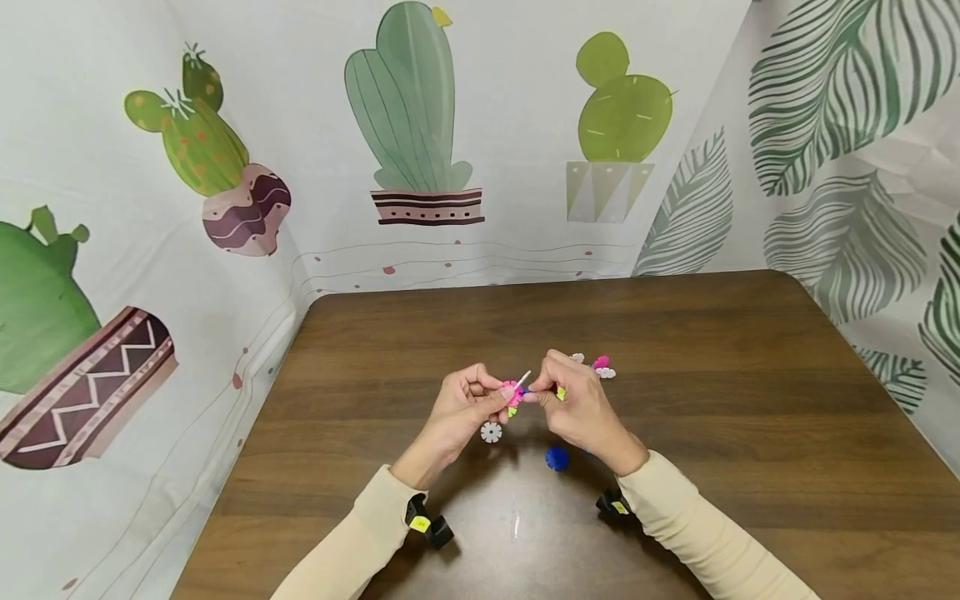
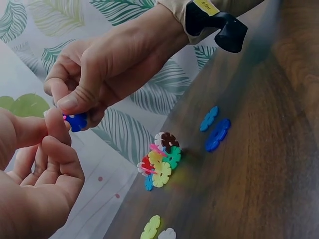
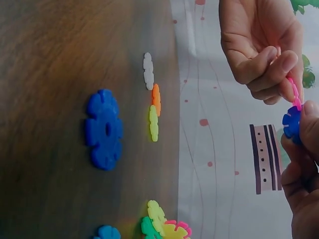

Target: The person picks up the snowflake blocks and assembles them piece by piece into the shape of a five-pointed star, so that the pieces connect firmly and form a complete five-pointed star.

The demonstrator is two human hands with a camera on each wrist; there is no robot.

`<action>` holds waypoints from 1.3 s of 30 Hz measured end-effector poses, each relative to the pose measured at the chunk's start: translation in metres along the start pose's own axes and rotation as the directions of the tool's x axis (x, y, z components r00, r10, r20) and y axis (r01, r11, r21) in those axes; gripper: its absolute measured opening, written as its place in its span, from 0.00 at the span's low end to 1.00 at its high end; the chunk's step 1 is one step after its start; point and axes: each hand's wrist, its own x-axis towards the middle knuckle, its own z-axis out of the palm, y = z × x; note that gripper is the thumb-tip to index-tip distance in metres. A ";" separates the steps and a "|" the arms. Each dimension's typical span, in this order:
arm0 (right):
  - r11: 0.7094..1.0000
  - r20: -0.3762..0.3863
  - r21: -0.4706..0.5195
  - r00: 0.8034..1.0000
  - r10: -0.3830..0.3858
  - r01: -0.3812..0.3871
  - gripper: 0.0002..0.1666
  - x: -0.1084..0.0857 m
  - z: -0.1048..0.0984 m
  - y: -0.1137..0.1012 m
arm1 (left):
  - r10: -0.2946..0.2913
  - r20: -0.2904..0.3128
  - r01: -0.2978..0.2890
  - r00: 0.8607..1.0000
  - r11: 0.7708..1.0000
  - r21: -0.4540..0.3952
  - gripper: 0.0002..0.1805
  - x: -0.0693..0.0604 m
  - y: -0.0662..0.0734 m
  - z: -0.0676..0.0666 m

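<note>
Both hands are raised above the table, close together. My left hand [image 1: 461,412] pinches a pink notched plastic disc [image 1: 511,392]. A white piece [image 1: 522,382], seen edge-on, stands against the pink disc; whether it is slotted in cannot be told. Between thumb and fingers, my right hand [image 1: 581,408] holds a blue notched disc [image 2: 77,122], partly covered by the fingertips. In the right wrist view the edge of the pink disc [image 3: 295,93] meets that blue disc [image 3: 291,124].
A white disc [image 1: 491,432] and a larger blue disc [image 1: 557,458] lie on the wooden table [image 1: 360,500] below the hands. Behind the right hand sits a cluster of mixed-colour discs [image 2: 162,162]. Yellow-green [image 3: 153,123], orange [image 3: 157,99] and white [image 3: 148,71] discs lie loose.
</note>
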 end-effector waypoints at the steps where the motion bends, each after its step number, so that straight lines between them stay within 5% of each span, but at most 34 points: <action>1: 1.000 0.001 0.001 1.000 -0.007 0.007 0.26 0.000 0.000 0.000 | 0.001 -0.001 -0.001 1.000 1.000 0.002 0.14 0.000 0.000 0.000; 18: 1.000 0.005 0.001 1.000 -0.028 0.028 0.25 -0.007 0.008 0.000 | 0.004 0.003 -0.004 1.000 1.000 0.009 0.13 -0.002 -0.010 0.001; 29: 0.999 0.141 0.022 0.989 -0.033 0.030 0.16 0.004 -0.011 0.008 | -0.017 -0.019 0.018 1.000 0.998 0.060 0.10 0.003 -0.006 -0.003; 33: 1.000 0.163 -0.014 0.987 0.011 -0.008 0.14 0.015 -0.029 0.014 | -0.019 -0.036 0.021 0.999 0.999 0.038 0.10 0.006 -0.001 -0.006; 39: 0.981 0.026 -0.081 0.984 0.178 -0.175 0.08 0.025 -0.060 0.021 | 0.024 -0.115 -0.021 0.993 1.000 0.023 0.07 0.010 0.004 -0.021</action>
